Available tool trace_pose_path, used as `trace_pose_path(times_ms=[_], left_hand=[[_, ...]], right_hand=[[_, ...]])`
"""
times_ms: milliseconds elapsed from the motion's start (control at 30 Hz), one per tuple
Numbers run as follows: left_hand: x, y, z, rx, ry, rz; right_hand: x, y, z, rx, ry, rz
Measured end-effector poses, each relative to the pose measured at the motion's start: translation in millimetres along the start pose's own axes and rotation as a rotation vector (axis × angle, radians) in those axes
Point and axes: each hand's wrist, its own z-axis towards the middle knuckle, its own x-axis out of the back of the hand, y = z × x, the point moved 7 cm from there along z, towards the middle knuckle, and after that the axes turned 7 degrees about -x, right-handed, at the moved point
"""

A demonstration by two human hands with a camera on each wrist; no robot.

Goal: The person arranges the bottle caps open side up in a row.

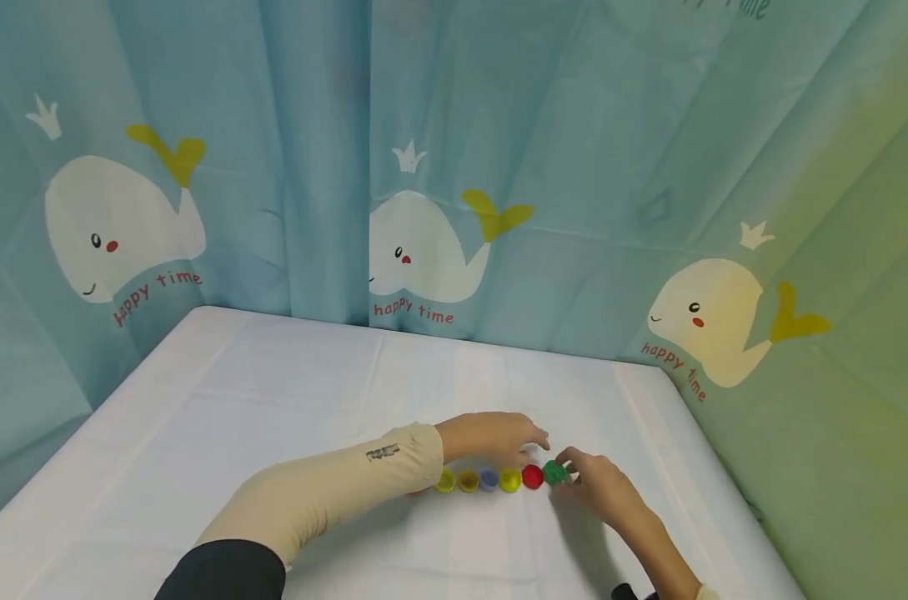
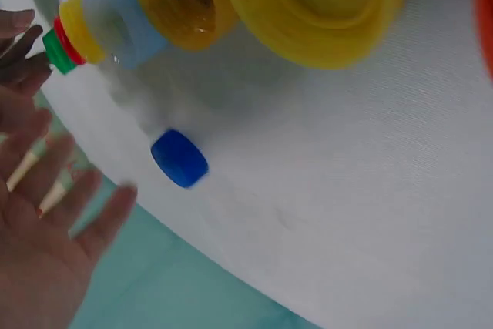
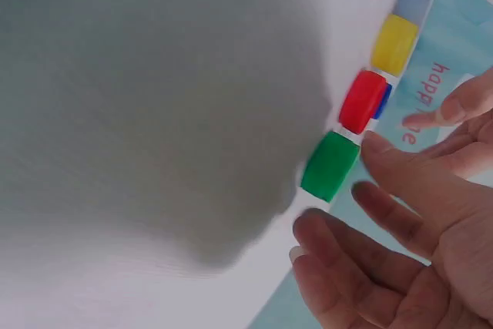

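Coloured plastic bottle caps stand in a row on the white table. At its right end is a green cap [image 1: 554, 472], with a red cap [image 1: 532, 477] and a yellow cap [image 1: 510, 480] to its left. My right hand [image 1: 604, 487] is beside the green cap, thumb and fingers spread around it; the right wrist view shows a gap between them and the cap [image 3: 331, 166]. Behind the row, my left hand [image 1: 491, 435] hovers with relaxed fingers, holding nothing. A loose blue cap [image 2: 181, 158] lies near its fingers in the left wrist view.
Leftward the row continues with a pale blue cap [image 1: 489, 479], an amber cap [image 1: 469, 481] and another yellow cap [image 1: 444, 481]. A reddish one is mostly hidden by the left sleeve [image 1: 333, 492]. A whale-print curtain [image 1: 574, 275] hangs behind the white table [image 1: 273, 392].
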Motion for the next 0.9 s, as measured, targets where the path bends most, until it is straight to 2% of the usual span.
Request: trace_pose_path(times_ms=[133, 233, 400, 500, 600, 733, 900], left_hand=[[13.8, -19.2, -8.4, 0.101, 0.106, 0.051], [16.3, -35.3, -15.1, 0.195, 0.134, 0.058], [12.8, -57.4, -24.5, 0.325, 0.135, 0.044], [11.3, -63.9, -25.5, 0.372, 0.132, 0.032], [8.6, -66.0, -25.4, 0.391, 0.134, 0.015], [6.4, -63.5, -25.1, 0.374, 0.154, 0.022], [6.1, -57.2, -22.7, 0.340, 0.153, 0.099]], right_hand=[[7, -8, 5.6, 0.037, 0.064, -0.011], [8, -13, 11.7, 0.057, 0.083, -0.004], [2, -22, 31.8, 0.045, 0.017, -0.002], [-4, -29, 45.6, 0.033, -0.042, 0.014], [-11, -36, 58.5, 0.037, -0.083, 0.032], [-21, -44, 73.3, 0.071, -0.120, 0.034], [-29, -52, 85.8, 0.098, -0.141, -0.005]])
